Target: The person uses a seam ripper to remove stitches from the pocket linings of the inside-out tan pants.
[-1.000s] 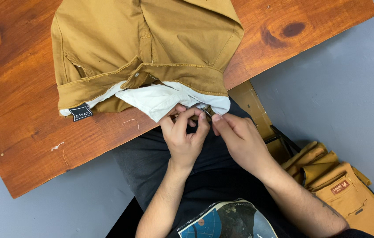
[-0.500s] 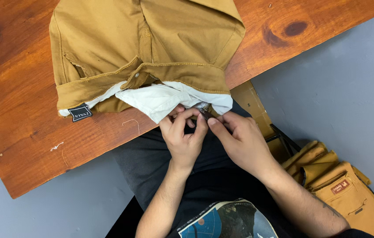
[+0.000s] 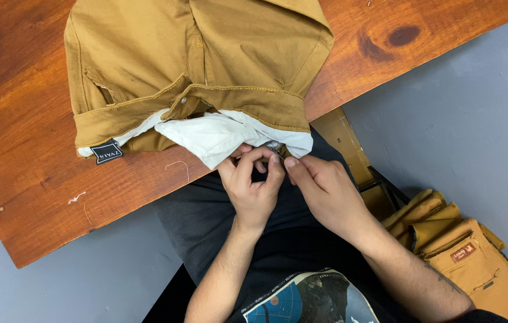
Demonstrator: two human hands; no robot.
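Note:
A pair of tan trousers (image 3: 206, 60) lies on the wooden table (image 3: 20, 179), waistband toward me, with its white pocket lining (image 3: 218, 134) turned out over the table's near edge. My left hand (image 3: 252, 185) pinches the lining and waistband edge at the table's front edge. Right beside it, my right hand (image 3: 323, 188) pinches the same spot with fingertips touching the left hand's. A small dark metal part shows between the fingertips; what it is cannot be made out. A black label (image 3: 109, 152) hangs from the waistband's left end.
A stack of folded tan trousers (image 3: 463, 257) lies on the grey floor at lower right. A wooden table leg (image 3: 340, 134) and a dark frame stand by my right forearm. Loose thread bits (image 3: 77, 197) lie on the tabletop. My lap in dark trousers is below.
Both hands stay pinched at the waistband edge; the fingertips have shifted slightly closer together. The trousers have not moved.

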